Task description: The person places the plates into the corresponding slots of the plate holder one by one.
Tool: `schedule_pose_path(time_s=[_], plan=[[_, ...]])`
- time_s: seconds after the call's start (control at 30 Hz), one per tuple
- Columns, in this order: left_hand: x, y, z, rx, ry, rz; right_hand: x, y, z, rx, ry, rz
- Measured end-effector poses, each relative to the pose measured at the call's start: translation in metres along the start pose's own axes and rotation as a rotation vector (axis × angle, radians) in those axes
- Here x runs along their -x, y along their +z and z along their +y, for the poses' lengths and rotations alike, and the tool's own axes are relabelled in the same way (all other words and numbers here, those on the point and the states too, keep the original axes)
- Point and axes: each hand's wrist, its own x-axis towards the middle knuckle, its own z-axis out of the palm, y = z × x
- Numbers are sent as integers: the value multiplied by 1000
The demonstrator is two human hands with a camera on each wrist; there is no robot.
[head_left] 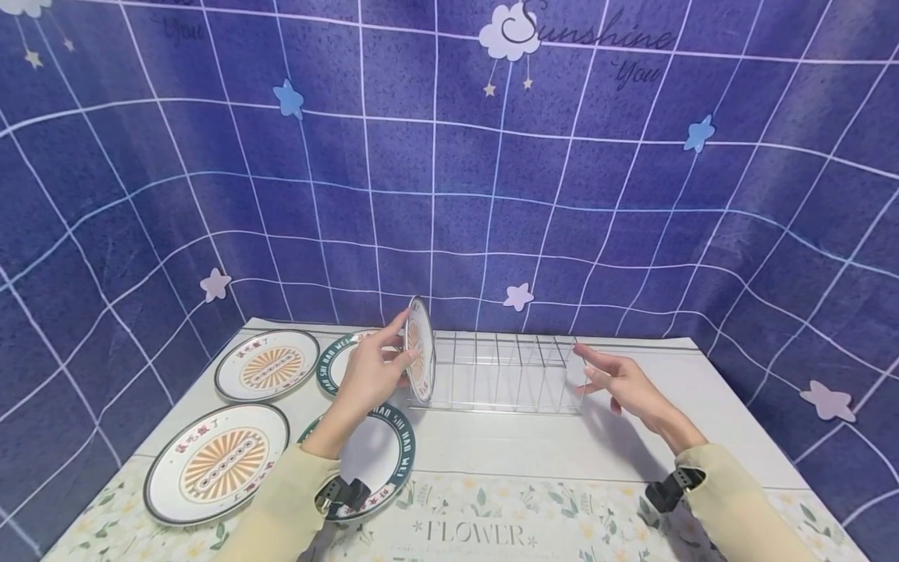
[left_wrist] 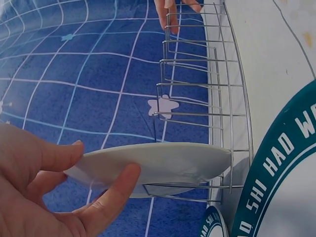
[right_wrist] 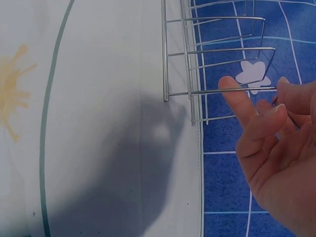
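Observation:
In the head view my left hand (head_left: 371, 373) grips a white plate (head_left: 421, 351) with an orange sunburst print and dark rim. This plate stands nearly upright at the left end of a wire dish rack (head_left: 499, 364). Thumb and fingers are on the plate's edge and face in the left wrist view, where its pale side (left_wrist: 163, 160) shows within the rack's end wires. At the opposite end, my right hand (head_left: 623, 384) pinches the rack's end wire between thumb and fingers. The slots between the hands hold no plates.
Two sunburst plates (head_left: 265, 365) lie flat at the left. Two green-rimmed plates (head_left: 403, 445) lie beside them, partly covered by my left hand and forearm. A blue grid-patterned curtain (head_left: 463, 164) hangs behind the table. A floral cloth (head_left: 548, 519) runs along the front.

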Motion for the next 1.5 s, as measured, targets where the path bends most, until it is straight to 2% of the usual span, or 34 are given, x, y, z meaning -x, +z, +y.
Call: schedule_pose_path(time_s=[0.33, 0.6, 0.9, 1.07, 1.17, 1.33, 1.5], plan=[[7, -9, -1, -91, 21, -14, 1, 2, -1, -7, 3, -5], [23, -34, -7, -135, 8, -37, 1, -1, -3, 8, 11, 27], [46, -66, -30, -277, 8, -47, 2, 1, -8, -39, 53, 21], [55, -82, -46, -391, 5, -65, 1, 3, -8, -29, 42, 20], [58, -90, -55, -460, -9, -97, 1, 3, -9, -18, 35, 21], [63, -99, -67, -557, -67, -167, 1, 3, -9, -1, 29, 19], [66, -103, -73, -599, -75, -207, 2, 4, -9, 4, 28, 18]])
